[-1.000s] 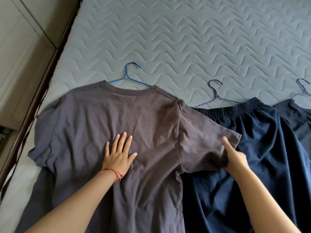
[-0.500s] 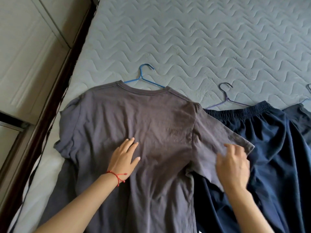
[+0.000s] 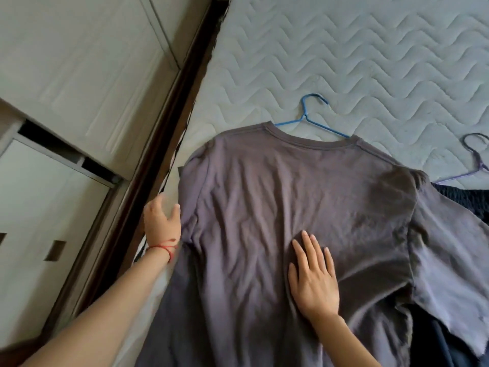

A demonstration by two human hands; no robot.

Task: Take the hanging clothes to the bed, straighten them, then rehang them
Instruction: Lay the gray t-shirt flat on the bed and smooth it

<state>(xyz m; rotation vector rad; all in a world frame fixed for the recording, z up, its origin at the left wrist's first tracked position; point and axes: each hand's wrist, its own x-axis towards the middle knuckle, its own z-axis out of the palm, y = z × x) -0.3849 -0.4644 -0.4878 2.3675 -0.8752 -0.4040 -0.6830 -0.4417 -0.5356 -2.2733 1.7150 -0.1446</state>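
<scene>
A grey T-shirt (image 3: 304, 207) lies flat on a quilted mattress (image 3: 344, 62), collar toward the far side, hem toward the person.

Its long axis runs from the blue hanger (image 3: 312, 120) at the neck down to the wearer's body. A dark bed frame (image 3: 169, 123) and pale cabinet doors (image 3: 66, 75) stand at left. The right hand (image 3: 313, 276) presses flat, fingers straight, on the shirt's middle; the left hand (image 3: 161, 221), red string at the wrist, curls its fingers round the left sleeve's edge.
</scene>
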